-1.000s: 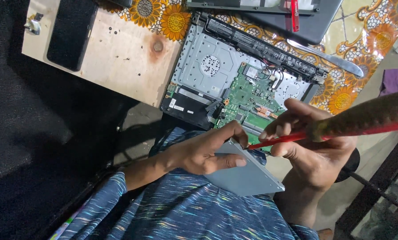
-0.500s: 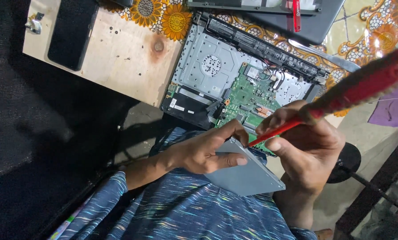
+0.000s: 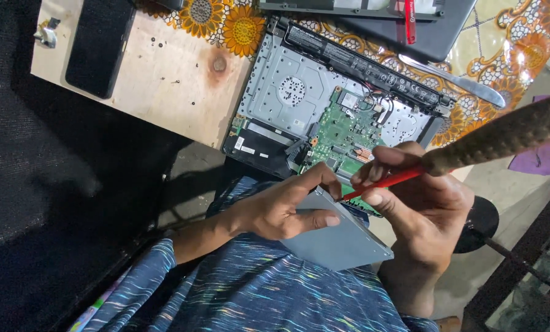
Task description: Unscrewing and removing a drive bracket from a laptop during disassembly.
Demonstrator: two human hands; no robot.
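Observation:
My left hand [image 3: 284,209] grips a flat grey optical drive [image 3: 342,240] held over my lap. My right hand [image 3: 419,203] holds a screwdriver [image 3: 496,138] with a red shaft and a brown handle; its tip touches the drive's upper edge by my left fingers. Just beyond both hands lies an opened laptop [image 3: 293,98] with its bottom cover off, showing a green circuit board [image 3: 345,132] and a long black battery [image 3: 364,61].
A wooden board [image 3: 164,80] at the left carries a black phone [image 3: 100,46] and tiny screws. A sunflower-patterned cloth [image 3: 244,27] covers the table. A table knife [image 3: 456,80] and a second dark laptop part [image 3: 438,31] lie at the back right.
The screwdriver handle has swung and tilted in my right hand while its tip stays at the drive's edge. My left hand keeps its hold on the drive.

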